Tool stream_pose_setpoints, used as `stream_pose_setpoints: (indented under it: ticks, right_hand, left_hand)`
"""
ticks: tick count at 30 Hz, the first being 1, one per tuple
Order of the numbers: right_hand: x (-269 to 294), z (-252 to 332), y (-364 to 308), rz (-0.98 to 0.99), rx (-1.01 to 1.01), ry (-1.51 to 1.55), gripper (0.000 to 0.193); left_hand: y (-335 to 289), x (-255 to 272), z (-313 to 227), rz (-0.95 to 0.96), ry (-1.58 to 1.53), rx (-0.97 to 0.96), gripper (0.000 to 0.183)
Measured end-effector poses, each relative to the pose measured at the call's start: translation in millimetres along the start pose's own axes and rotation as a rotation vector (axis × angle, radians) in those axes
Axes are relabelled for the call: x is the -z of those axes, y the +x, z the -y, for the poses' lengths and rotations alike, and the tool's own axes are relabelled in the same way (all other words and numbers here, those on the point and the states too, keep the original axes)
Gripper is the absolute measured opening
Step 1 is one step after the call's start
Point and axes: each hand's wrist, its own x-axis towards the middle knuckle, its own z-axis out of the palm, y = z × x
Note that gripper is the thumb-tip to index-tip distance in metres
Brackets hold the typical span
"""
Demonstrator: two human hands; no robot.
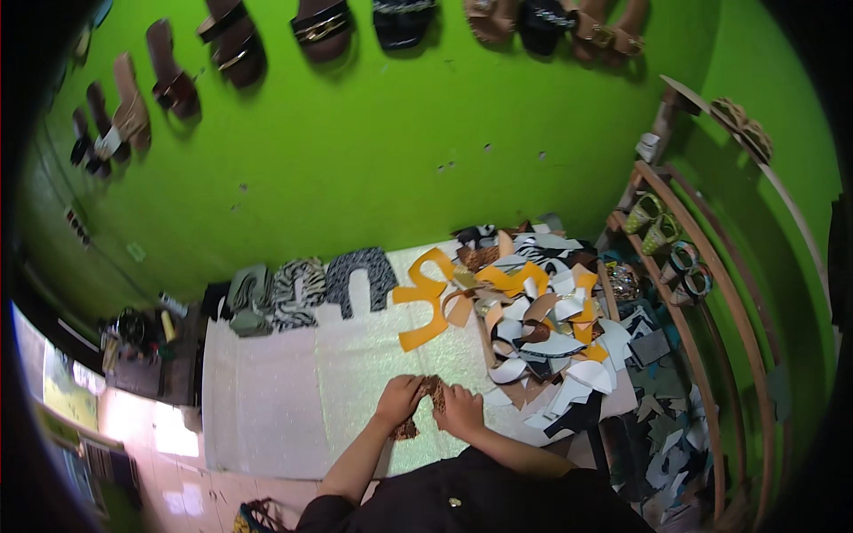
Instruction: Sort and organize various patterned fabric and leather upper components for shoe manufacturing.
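Observation:
A brown patterned shoe-upper piece [405, 432], soft and bent, is held between my two hands above the near edge of the white table [267, 400]. My left hand [400, 399] is closed on its left part, with the fingers at the top bend. On its right part my right hand [459, 410] is closed too, the fingertips close to those of the left. My fingers cover much of the piece. Farther off, yellow U-shaped cut pieces [422, 329] lie flat on the table.
Along the table's back sit speckled black-and-white pieces [362, 271], zebra-print pieces [298, 289] and grey-green pieces [251, 302]. Mixed scraps [555, 338] heap up at the right. A wooden rack [702, 355] with shoes stands beyond them. Sandals [322, 31] hang on the green wall.

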Motion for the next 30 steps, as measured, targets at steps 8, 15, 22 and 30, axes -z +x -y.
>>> stream_pose_setpoints:
  ticks: [8, 15, 22, 30]
  right_hand:
    - [-1.7, -14.7, -15.6, -0.1, 0.11, -0.156, 0.066]
    - [126.0, -7.6, -29.1, -0.367, 0.247, 0.196, 0.038]
    - [233.6, -153.1, -18.7, -0.667, -0.455, -0.266, 0.033]
    - [230.6, -194.3, -3.4, -0.595, -0.316, -0.221, 0.016]
  left_hand:
    - [-5.0, -7.2, -4.2, 0.143, 0.194, 0.056, 0.048]
    - [4.3, 1.5, -7.3, 0.302, 0.147, 0.156, 0.055]
    - [22.1, 36.1, -50.7, -0.239, 0.084, 0.204, 0.042]
    - [46.0, 42.3, -94.8, -0.348, -0.068, -0.043, 0.024]
